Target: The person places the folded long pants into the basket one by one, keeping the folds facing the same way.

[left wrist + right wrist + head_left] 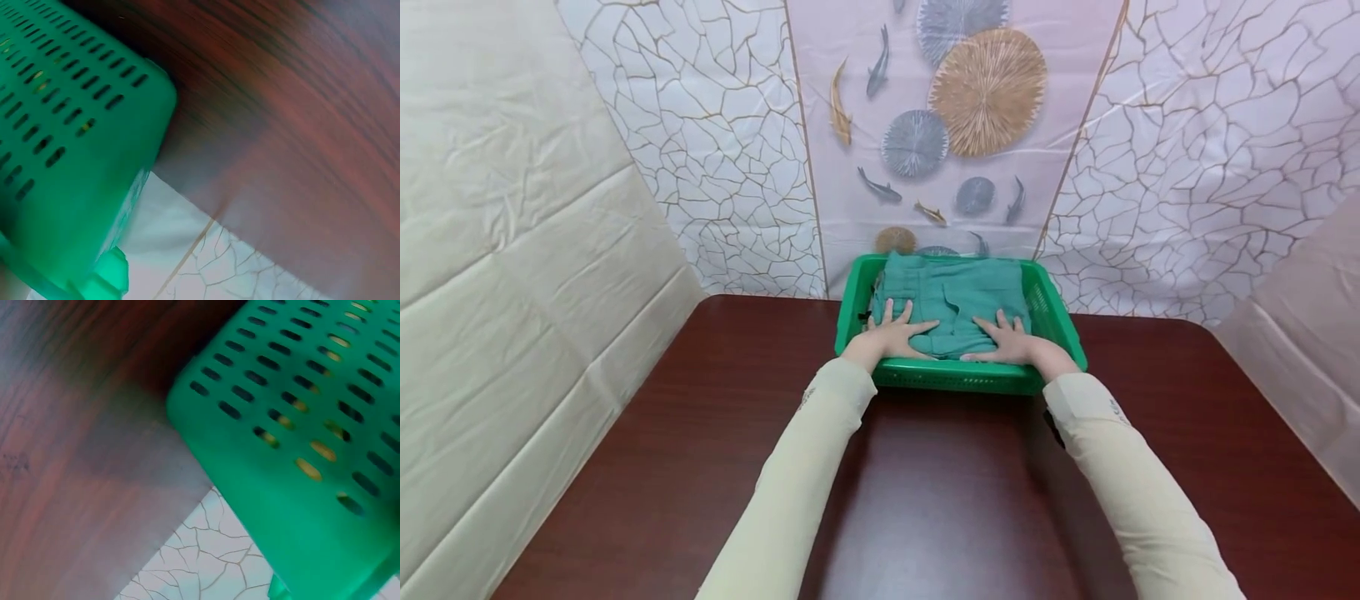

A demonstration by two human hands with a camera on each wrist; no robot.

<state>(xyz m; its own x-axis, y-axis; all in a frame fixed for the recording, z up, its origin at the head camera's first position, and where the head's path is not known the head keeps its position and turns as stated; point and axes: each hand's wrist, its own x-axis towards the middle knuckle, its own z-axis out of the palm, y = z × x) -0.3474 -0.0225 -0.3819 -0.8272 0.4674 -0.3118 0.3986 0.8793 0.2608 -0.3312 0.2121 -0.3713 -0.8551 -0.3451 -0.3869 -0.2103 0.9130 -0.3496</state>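
Observation:
A green plastic basket with slotted walls stands at the far side of the table. Inside it lies a folded teal garment with a seam and what looks like a pocket slit. My left hand rests spread on the garment's near left part, and my right hand lies spread on its near right part. Both wrists cross the near rim. From the left wrist view I see only the slotted basket wall close up; likewise the basket wall fills much of the right wrist view. Something yellowish shows through the slots.
The dark reddish-brown wooden table extends on both sides of the basket. Behind it hangs a patterned wall covering with fish and round motifs. Pale cloth borders the left side, and more cloth the right.

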